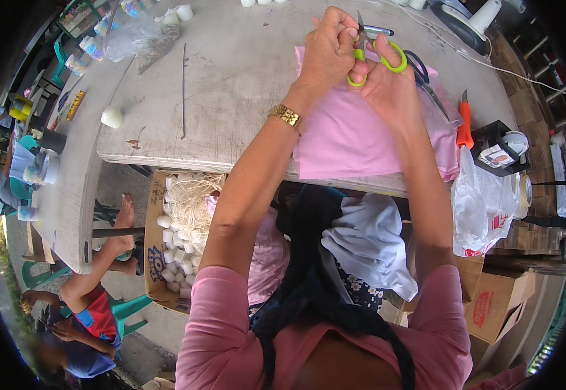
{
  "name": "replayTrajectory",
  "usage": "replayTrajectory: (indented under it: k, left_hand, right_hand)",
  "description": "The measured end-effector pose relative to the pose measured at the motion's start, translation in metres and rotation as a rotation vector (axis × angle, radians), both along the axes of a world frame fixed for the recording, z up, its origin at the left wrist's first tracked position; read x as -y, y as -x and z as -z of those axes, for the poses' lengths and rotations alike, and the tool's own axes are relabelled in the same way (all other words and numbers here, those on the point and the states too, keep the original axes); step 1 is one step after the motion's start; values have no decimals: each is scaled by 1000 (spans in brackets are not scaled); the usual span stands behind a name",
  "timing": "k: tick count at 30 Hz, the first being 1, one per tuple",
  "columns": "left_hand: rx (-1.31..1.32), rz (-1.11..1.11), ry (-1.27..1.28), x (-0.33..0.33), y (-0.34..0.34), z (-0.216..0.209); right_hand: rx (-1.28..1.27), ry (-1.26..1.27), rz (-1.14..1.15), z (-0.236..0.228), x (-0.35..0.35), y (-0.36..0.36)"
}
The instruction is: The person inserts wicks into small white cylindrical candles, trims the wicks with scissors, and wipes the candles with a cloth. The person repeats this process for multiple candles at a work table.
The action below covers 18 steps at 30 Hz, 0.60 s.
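Note:
My right hand [387, 81], palm turned up, has its fingers in the lime-green handles of a pair of scissors [398, 57]. The blades point away from me and look slightly apart. Close against them on the left, my left hand [330, 52] is closed in a pinch. Whatever sits between its fingertips is too small or hidden to make out. Both hands are above a folded pink cloth [345, 146] at the table's near edge. A pen [379, 30] lies just beyond the scissors. Dark-handled scissors [431, 94] rest on the cloth's right side, beside my right wrist.
An orange-handled cutter [465, 120], a black container [494, 153] and a white plastic bag [481, 201] are at right. A thin rod [183, 91] and a white candle [112, 117] lie left on the table [231, 84]. Below stands a carton [156, 260] of white candles and pale strands. Someone sits lower left.

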<state>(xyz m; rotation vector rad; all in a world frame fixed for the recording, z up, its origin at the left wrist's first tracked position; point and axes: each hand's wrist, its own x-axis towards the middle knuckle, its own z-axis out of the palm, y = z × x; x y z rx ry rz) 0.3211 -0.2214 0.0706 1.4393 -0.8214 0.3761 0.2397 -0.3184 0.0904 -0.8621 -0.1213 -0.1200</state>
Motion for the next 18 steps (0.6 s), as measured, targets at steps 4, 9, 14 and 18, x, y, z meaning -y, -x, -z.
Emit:
replayTrajectory:
  k: [4, 9, 14, 18]
  left_hand:
    - [-64, 28, 37, 7, -1, -2]
    - [-38, 41, -193, 9, 18, 10]
    - [-223, 119, -10, 5, 9, 3]
    - [-147, -40, -51, 2, -6, 14]
  right_hand:
    - [-25, 22, 109, 2, 4, -4]
    - [68, -55, 436, -7, 58, -7]
    - [-253, 1498, 805, 14, 69, -8]
    - [-251, 2012, 604, -2, 42, 21]
